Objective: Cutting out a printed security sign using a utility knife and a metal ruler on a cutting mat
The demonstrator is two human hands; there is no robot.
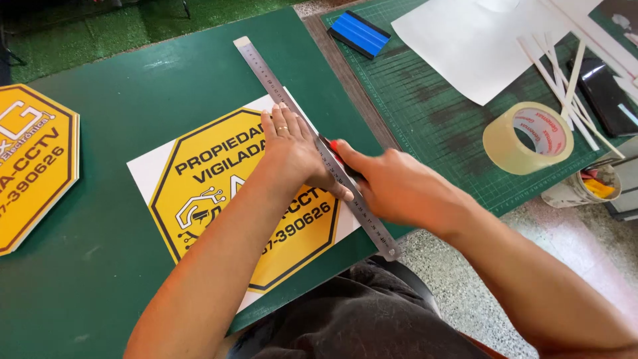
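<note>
A yellow octagonal sign printed on a white sheet lies on the dark green table. A long steel ruler runs diagonally along the sign's right edge. My left hand presses flat on the ruler and the sign, fingers spread, with a ring on one finger. Just right of the ruler, my right hand grips a cutter with a red and black tip, and that tip rests against the ruler's edge.
A second yellow octagonal sign lies at the left. On the green cutting mat sit a blue squeegee, a white sheet, thin white strips, a roll of clear tape and a black phone.
</note>
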